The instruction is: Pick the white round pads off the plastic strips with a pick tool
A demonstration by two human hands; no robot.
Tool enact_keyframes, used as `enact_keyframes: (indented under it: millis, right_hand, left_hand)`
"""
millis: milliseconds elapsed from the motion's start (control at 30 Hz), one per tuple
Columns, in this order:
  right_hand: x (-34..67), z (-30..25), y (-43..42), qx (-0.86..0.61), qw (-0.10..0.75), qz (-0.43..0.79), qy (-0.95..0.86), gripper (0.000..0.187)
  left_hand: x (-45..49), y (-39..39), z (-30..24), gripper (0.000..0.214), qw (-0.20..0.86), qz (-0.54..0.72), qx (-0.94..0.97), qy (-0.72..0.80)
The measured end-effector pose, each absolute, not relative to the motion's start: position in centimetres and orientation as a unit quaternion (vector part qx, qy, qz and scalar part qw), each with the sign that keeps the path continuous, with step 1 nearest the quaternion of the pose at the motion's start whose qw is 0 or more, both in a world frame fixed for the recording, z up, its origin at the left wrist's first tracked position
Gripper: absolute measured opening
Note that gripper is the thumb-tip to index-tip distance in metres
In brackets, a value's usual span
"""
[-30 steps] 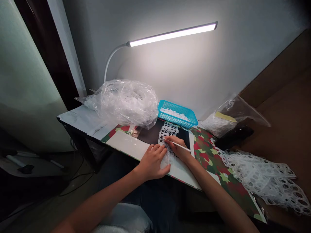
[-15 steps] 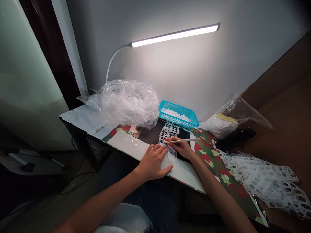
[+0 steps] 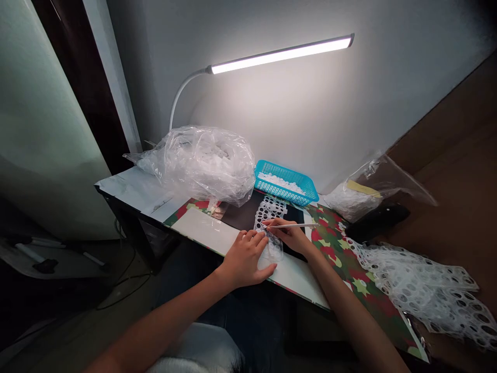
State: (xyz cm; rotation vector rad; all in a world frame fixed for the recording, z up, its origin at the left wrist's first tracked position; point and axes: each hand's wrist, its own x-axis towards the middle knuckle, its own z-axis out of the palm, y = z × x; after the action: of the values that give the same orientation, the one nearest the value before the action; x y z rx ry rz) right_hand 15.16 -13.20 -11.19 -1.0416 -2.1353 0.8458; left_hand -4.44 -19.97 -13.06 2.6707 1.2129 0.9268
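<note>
A white perforated plastic strip [image 3: 268,211] full of round holes lies on a black mat [image 3: 243,216] at the table's middle. My left hand [image 3: 245,261] rests flat on the strip's near end, fingers spread and pressing it down. My right hand [image 3: 291,235] pinches a thin white stick [image 3: 297,225], whose tip meets the strip just beyond my left fingertips.
A blue basket [image 3: 285,186] of small white pieces stands behind the strip. A large clear plastic bag [image 3: 198,163] sits at the back left, another bag [image 3: 363,192] at the back right. Punched-out white sheets [image 3: 423,287] are heaped at the right edge. A lit desk lamp [image 3: 279,53] hangs overhead.
The stick in my right hand has swung from pointing down-right to lying nearly level. My left hand stays pressed on the strip. The view shifted slightly.
</note>
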Motion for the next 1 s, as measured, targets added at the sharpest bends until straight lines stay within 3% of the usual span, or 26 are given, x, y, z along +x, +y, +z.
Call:
enact_keyframes:
  millis: [400,700,900,1000]
  right_hand:
    - [14.6,-12.2,-13.2,-0.375,0.337,0.201,-0.84,0.021]
    - [16.2,-10.3,-12.9,-0.463,0.519,0.091,-0.712,0.018]
    - [17.4,-11.3,-14.3,-0.425,0.346,0.19,-0.815,0.019]
    - [17.0,-11.7,-14.6,-0.43,0.304,0.196,-0.827,0.023]
  left_hand:
    - [-4.3,-19.9,-13.1,0.05,0.036,0.3,0.868,0.393]
    - [-4.3,-19.9,-13.2,0.049,0.034,0.295,0.87,0.393]
    - [-4.6,-20.1,-13.6,0.061,0.023,0.294,0.879,0.375]
    - [-4.6,-20.0,-13.7,0.062,0.025,0.295,0.891,0.344]
